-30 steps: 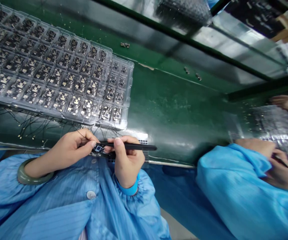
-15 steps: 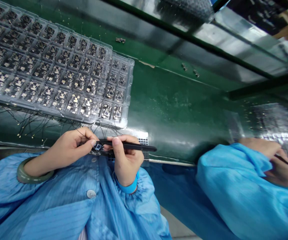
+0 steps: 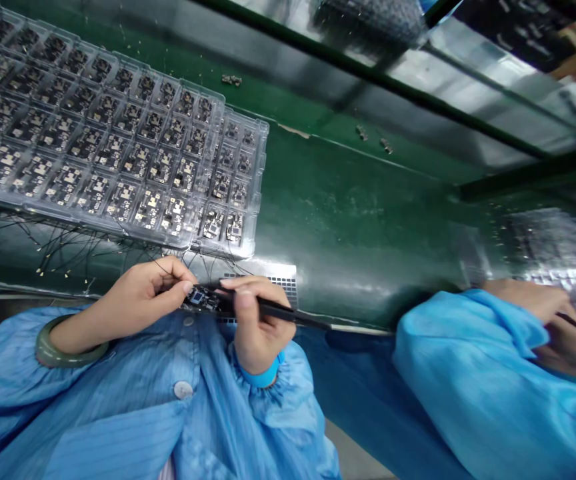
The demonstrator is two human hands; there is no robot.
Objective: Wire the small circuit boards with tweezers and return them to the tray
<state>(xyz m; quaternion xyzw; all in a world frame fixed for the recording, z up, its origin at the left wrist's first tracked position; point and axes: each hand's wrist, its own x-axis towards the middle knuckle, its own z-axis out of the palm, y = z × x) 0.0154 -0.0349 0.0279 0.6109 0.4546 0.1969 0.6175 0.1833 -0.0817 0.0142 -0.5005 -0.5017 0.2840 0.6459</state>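
Two bare hands work at the near bench edge in the head view. The left hand [image 3: 153,293] pinches a small, dark, component-studded circuit board [image 3: 205,299] between thumb and finger; the right hand [image 3: 263,327] closes its fingers around a slim black tool [image 3: 281,311], pointed at the board, contact unclear. A slip could scratch the board; thin, curling wires [image 3: 48,252] might snag. Rigid, clear plastic trays [image 3: 251,251] rest on glossy green bench [image 3: 348,220].
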